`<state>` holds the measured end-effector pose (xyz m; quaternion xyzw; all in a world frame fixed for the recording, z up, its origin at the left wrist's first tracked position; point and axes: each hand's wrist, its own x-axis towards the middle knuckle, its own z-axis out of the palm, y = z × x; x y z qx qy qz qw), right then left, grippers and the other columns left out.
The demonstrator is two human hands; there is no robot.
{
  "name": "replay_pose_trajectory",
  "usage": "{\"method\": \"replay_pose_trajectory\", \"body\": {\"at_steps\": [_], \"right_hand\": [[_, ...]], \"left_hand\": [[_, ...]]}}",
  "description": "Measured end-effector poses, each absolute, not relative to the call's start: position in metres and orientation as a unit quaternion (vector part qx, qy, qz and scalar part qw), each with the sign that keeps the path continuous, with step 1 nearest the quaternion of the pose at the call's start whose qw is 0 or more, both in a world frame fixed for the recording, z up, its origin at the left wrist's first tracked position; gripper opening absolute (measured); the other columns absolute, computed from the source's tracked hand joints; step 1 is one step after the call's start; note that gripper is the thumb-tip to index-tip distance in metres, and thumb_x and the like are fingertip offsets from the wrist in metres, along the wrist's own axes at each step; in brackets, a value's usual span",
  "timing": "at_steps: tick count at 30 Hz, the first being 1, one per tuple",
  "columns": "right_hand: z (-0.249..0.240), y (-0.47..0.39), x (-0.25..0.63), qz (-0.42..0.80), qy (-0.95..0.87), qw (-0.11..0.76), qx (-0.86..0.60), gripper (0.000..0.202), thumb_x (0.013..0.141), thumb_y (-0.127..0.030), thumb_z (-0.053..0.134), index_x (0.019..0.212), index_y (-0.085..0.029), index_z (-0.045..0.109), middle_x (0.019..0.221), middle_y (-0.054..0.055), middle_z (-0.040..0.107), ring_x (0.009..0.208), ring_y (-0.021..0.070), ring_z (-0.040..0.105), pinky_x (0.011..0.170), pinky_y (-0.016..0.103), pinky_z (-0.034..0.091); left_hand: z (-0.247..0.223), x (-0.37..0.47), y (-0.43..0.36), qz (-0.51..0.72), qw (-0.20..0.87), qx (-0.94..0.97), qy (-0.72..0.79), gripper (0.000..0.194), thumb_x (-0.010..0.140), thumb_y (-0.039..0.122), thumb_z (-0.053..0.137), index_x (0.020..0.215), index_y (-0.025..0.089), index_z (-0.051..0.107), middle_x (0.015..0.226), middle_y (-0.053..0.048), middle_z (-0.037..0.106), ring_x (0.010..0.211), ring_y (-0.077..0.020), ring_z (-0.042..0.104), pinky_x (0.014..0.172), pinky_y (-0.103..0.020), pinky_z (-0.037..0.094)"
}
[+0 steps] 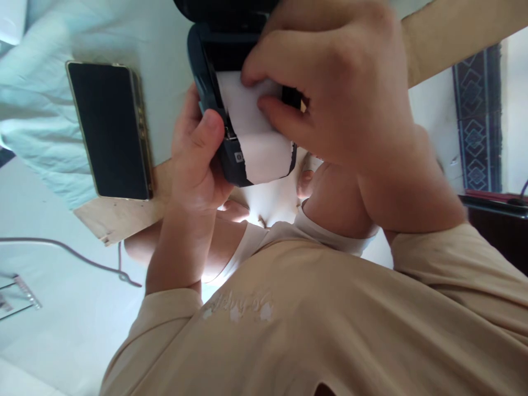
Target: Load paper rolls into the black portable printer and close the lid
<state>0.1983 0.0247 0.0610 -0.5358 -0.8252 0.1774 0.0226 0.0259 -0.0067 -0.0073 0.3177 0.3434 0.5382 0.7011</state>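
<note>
A small dark receipt printer is held up near the top middle, its black lid swung up. White paper comes out of its bay and hangs over the front edge, with a torn end. My left hand grips the printer's left side, thumb on the rim. Over the bay is my right hand, thumb and a finger closed at the paper's surface. The roll itself is mostly hidden under my right fingers.
A smartphone with a dark screen lies to the left on a pale blue cloth. A wooden board edge runs below it. A grey cable trails at lower left. At right stands a dark object near a patterned strip.
</note>
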Motion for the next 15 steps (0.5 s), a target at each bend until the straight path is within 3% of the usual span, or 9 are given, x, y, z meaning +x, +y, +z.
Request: {"method": "replay_pose_trajectory", "body": {"at_steps": [3, 7, 12, 15], "right_hand": [[0.063, 0.025, 0.195, 0.198, -0.804, 0.023, -0.561, 0.041, 0.087, -0.044, 0.043, 0.122, -0.033, 0.062, 0.127, -0.009, 0.061, 0.121, 0.0189, 0.060, 0.112, 0.034, 0.055], [0.066, 0.023, 0.195, 0.251, -0.768, 0.038, -0.588, 0.047, 0.077, -0.041, 0.055, 0.123, -0.041, 0.059, 0.113, -0.008, 0.066, 0.105, 0.0157, 0.060, 0.090, 0.023, 0.059], [0.064, 0.021, 0.202, 0.202, -0.813, 0.021, -0.546, 0.049, 0.085, -0.046, 0.043, 0.132, -0.039, 0.053, 0.108, -0.007, 0.062, 0.104, 0.0134, 0.062, 0.106, 0.031, 0.054], [0.060, 0.022, 0.209, 0.270, -0.797, 0.109, -0.529, 0.047, 0.083, -0.045, 0.052, 0.124, -0.024, 0.059, 0.098, -0.006, 0.058, 0.099, 0.0057, 0.062, 0.108, 0.024, 0.053]], "left_hand": [[-0.007, 0.024, -0.006, 0.536, 0.703, 0.321, 0.338, 0.042, 0.074, 0.043, 0.078, 0.109, 0.021, 0.065, 0.110, -0.004, 0.070, 0.132, -0.0244, 0.062, 0.112, -0.040, 0.057], [-0.010, 0.023, -0.007, 0.520, 0.714, 0.328, 0.335, 0.047, 0.074, 0.044, 0.078, 0.112, 0.023, 0.063, 0.110, -0.004, 0.068, 0.125, -0.0256, 0.066, 0.108, -0.041, 0.059], [-0.010, 0.023, -0.007, 0.516, 0.714, 0.334, 0.335, 0.048, 0.071, 0.046, 0.080, 0.110, 0.023, 0.063, 0.113, -0.003, 0.067, 0.128, -0.0252, 0.064, 0.105, -0.039, 0.060], [-0.007, 0.024, -0.009, 0.516, 0.716, 0.326, 0.340, 0.044, 0.072, 0.043, 0.080, 0.109, 0.025, 0.064, 0.107, -0.004, 0.071, 0.128, -0.0262, 0.064, 0.100, -0.041, 0.063]]}}
